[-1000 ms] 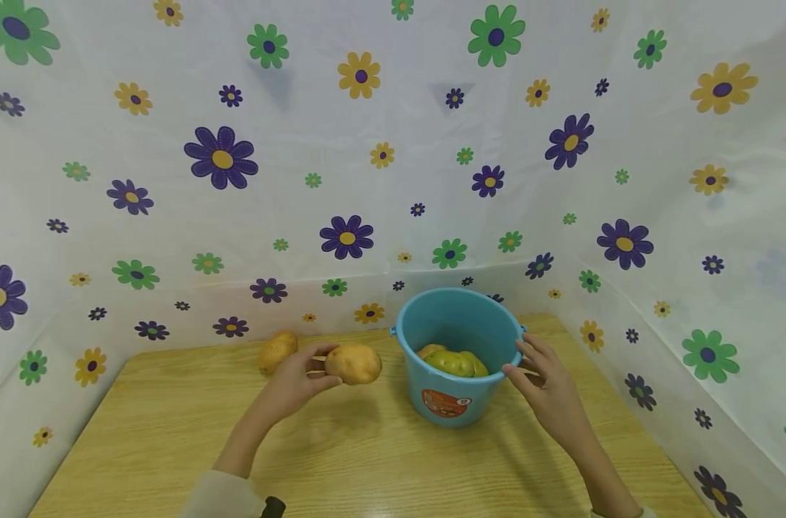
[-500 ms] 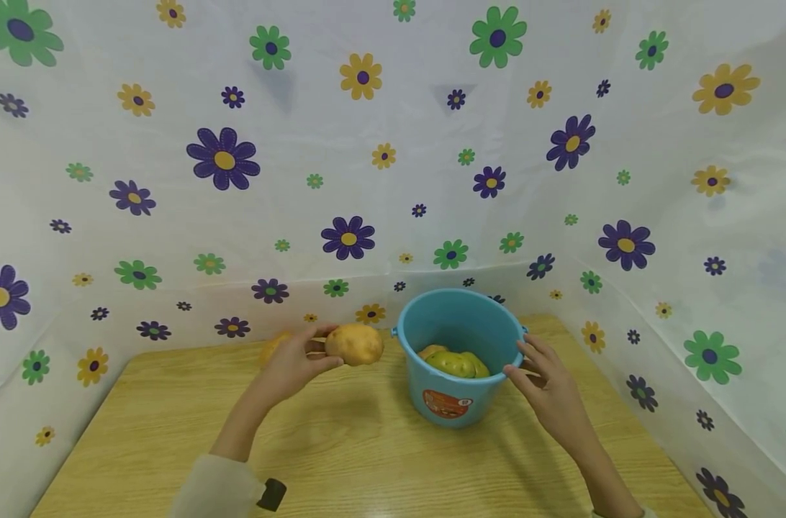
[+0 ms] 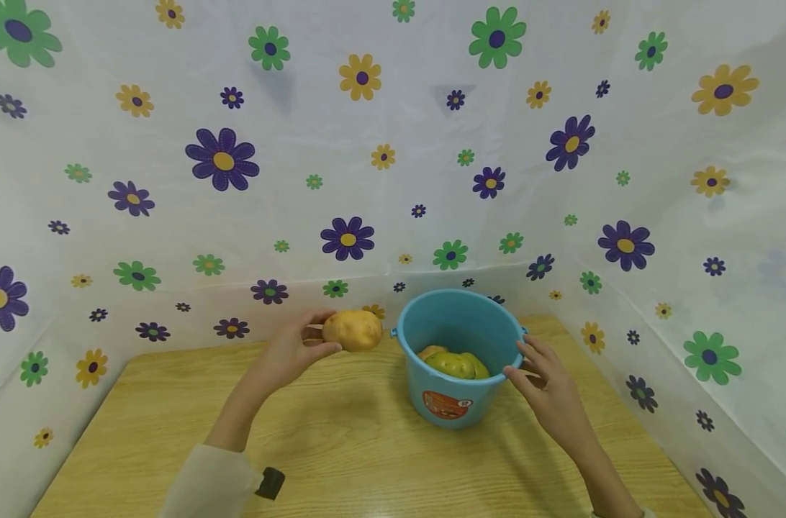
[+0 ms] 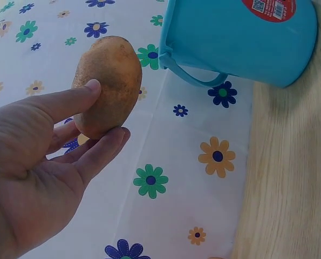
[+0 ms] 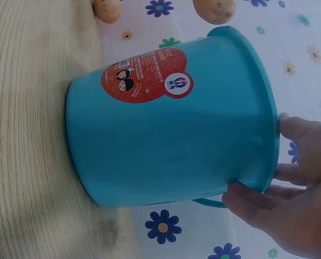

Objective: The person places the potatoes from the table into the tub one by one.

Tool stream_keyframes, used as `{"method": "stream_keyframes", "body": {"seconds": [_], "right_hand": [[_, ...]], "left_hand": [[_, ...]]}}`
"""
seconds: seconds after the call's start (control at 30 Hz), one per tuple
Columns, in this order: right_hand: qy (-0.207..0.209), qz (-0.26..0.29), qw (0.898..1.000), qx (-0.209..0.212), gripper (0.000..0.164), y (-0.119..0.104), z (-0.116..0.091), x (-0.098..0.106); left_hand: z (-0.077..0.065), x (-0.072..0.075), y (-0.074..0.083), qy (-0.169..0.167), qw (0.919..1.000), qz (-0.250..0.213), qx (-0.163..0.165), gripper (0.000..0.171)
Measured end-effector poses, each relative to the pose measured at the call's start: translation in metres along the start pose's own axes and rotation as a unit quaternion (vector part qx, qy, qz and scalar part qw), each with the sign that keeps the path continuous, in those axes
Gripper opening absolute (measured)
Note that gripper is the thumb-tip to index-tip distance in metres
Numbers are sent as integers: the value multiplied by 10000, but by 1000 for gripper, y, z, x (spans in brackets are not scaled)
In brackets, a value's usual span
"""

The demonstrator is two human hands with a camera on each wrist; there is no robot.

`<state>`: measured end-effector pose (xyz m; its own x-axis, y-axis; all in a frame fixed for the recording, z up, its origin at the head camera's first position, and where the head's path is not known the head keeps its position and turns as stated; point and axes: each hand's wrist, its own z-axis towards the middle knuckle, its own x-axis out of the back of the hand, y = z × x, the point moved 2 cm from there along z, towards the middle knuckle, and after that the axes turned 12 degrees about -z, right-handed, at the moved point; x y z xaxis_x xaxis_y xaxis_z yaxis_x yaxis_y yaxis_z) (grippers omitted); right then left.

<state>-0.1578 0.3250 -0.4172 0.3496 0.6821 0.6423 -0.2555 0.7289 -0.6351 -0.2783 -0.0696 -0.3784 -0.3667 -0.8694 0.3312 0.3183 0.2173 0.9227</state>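
Observation:
My left hand (image 3: 289, 356) pinches a tan potato (image 3: 354, 331) between thumb and fingertips, above the table and left of the bucket. In the left wrist view the potato (image 4: 110, 81) stands lengthwise, thumb across its near face. My right hand (image 3: 555, 392) grips the near right rim of a light blue bucket (image 3: 448, 396); in the right wrist view its thumb and fingers lie at the rim. Inside the bucket lie a lumpy yellow-green thing (image 3: 454, 365) and something tan behind it. Another potato (image 5: 107, 9) lies on the table, hidden behind my left hand in the head view.
A wood-grain table (image 3: 289, 460) carries the bucket. White flower-print sheeting (image 3: 302, 129) rises behind the table and along both sides. The bucket's handle (image 4: 195, 75) hangs down outside it. A dark band (image 3: 270, 483) shows by the left cuff.
My left hand has lifted the potato higher, and it now covers the other potato in the head view. My right hand and the bucket have stayed in place.

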Motion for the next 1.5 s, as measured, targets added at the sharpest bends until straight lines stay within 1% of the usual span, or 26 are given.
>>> {"method": "stream_keyframes", "body": {"seconds": [0.3,0.5,0.6,0.83,1.0,1.07,1.23,1.5], "right_hand": [[2,23,10000,-6,55,0,0,1],[18,-26,10000,-19,55,2,-1,1],[18,-49,10000,-43,55,2,-2,1],[-4,-93,9999,-57,55,1,-1,2],[0,-7,10000,-18,55,-1,-1,1],[2,26,10000,15,54,-1,0,0],[-4,45,10000,32,54,1,0,-1],[11,5,10000,17,54,2,0,0]], "left_hand": [[6,-3,7,91,9999,56,82,63],[12,-11,14,79,9998,169,117,63],[15,-16,18,63,9998,191,60,62],[25,-33,29,79,9998,126,-137,61],[31,-47,36,246,9993,216,-196,60],[34,-52,38,321,9990,183,-237,60],[39,-68,43,385,9988,40,-298,58],[49,-93,48,381,9987,2,-330,56]]}}
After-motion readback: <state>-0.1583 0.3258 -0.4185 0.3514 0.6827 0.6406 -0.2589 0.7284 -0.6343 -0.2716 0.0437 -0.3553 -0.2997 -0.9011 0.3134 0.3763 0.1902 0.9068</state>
